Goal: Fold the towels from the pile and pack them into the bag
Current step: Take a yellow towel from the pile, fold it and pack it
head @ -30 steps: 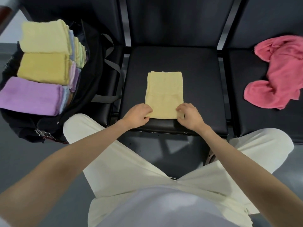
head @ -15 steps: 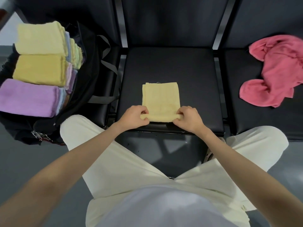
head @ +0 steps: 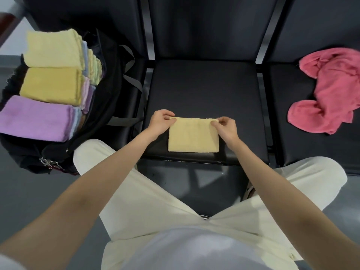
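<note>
With my left hand (head: 159, 121) and right hand (head: 226, 127) each pinching a far corner of the folded yellow towel (head: 193, 136) at mid-frame on the bench (head: 204, 90), the bag (head: 109, 78) lay at upper left, nearer my left hand.

The person wears loose cream-white trousers (head: 155, 201) with soft creases running along both legs. Above them a plain white top (head: 194, 250) fills the bottom of the view, blurred by closeness. Both forearms are bare to the frame's lower corners, and neither the left hand (head: 158, 121) nor the right hand (head: 227, 126) shows rings or a watch.
</note>
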A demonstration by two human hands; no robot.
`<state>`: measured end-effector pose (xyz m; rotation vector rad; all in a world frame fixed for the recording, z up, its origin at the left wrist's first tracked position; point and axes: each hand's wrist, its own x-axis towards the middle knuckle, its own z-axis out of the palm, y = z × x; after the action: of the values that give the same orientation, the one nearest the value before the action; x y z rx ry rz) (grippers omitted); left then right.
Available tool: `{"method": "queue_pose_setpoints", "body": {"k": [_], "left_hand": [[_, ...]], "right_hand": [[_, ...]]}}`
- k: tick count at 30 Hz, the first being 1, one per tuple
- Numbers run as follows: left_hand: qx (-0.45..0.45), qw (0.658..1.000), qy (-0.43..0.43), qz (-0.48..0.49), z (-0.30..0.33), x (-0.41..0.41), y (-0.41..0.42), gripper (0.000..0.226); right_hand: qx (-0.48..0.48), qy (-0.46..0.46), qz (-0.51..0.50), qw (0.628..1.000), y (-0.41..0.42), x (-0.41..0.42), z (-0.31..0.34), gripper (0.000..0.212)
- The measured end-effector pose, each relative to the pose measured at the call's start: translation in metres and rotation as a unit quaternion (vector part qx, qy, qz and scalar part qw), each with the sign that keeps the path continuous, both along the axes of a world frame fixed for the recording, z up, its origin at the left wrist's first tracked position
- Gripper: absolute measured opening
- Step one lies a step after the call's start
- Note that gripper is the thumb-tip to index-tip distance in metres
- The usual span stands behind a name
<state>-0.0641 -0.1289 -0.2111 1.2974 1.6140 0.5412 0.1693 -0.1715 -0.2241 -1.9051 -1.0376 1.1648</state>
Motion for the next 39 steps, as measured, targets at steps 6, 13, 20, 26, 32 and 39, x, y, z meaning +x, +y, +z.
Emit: {"method": "queue_pose_setpoints", "body": {"k": [6,13,20,26,32,39], "left_hand": [[-0.046,0.996,0.01,0.074,-0.012,0.005,-0.01,0.056],[-0.108,0.987,0.113,0.025,-0.034,0.008,-0.027,0.043],[-0.075,0.99,0.114,0.029,-0.014,0.017,-0.026,0.022],[0.068,0.985,0.082,0.134,0.041,-0.06,-0.013,0.03],[0.211,0.938,0.106,0.252,0.099,-0.196,-0.007,0.031],[0.188,0.901,0.211,0.329,0.117,-0.332,-0.012,0.031]], "right_hand": [[-0.027,-0.043,-0.02,0.999,-0.002,0.002,-0.01,0.044],[-0.066,-0.184,0.081,0.977,-0.015,-0.002,-0.015,0.026],[-0.041,-0.148,0.077,0.985,-0.01,-0.022,-0.007,0.018],[0.05,-0.053,0.093,0.993,0.021,-0.1,0.04,0.024],[0.07,0.124,0.153,0.978,0.046,-0.236,0.085,0.032],[0.08,0.172,0.176,0.966,0.05,-0.378,0.106,0.038]]}}
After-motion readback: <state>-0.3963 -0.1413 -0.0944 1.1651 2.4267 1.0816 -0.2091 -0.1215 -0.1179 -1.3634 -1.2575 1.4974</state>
